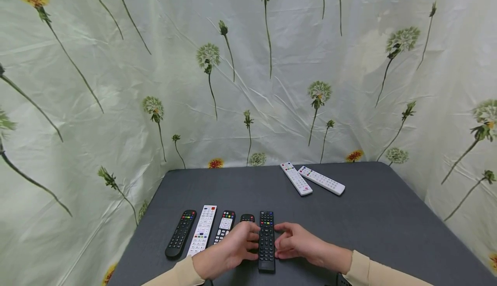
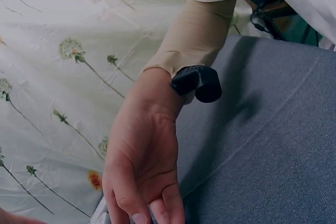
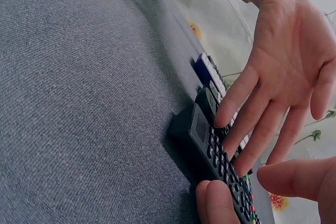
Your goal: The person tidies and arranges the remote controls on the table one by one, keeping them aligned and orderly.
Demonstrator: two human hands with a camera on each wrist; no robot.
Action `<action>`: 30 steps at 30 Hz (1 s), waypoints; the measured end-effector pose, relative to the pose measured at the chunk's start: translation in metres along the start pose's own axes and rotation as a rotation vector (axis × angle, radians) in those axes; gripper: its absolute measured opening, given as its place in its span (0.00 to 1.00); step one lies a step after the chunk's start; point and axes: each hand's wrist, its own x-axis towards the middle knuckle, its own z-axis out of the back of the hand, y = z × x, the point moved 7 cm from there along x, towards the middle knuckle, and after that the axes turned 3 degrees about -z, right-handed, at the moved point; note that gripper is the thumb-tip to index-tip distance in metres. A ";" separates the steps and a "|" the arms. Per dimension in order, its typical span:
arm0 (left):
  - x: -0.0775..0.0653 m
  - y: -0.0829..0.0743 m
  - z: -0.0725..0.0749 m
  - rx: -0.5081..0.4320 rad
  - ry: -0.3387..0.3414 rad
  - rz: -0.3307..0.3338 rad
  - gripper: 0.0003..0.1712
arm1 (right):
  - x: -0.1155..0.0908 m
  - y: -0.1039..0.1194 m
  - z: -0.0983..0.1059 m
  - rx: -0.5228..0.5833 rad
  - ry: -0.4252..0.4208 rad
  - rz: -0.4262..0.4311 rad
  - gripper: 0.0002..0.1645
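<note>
A long black remote control (image 1: 266, 243) lies lengthwise between both hands, its keys facing up. My left hand (image 1: 238, 245) is at its left side, fingers extended; in the right wrist view they reach right to its edge. On the other side my right hand (image 1: 297, 245) has loosely bent fingers along the remote's right edge, and the right wrist view shows its fingertips (image 3: 218, 203) beside the remote's side. Partly hidden behind the left hand is another black remote (image 1: 247, 218). Left of that lies a black remote with white keys (image 1: 225, 225), its lower end covered by the hand.
Further left in the row are a white remote (image 1: 202, 230) and a rounded black remote (image 1: 180, 234). Two white remotes, one upright (image 1: 296, 179) and one slanted (image 1: 321, 180), lie at the back of the grey table (image 1: 372, 217). A flower-print curtain (image 1: 240, 61) hangs around it.
</note>
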 end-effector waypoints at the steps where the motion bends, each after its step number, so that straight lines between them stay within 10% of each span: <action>1: 0.000 0.000 0.000 0.004 0.004 0.005 0.36 | 0.000 0.000 0.000 0.001 0.001 -0.005 0.40; 30: 0.007 -0.069 -0.021 0.047 0.027 -0.249 0.28 | -0.005 0.074 0.038 -0.162 -0.099 0.188 0.29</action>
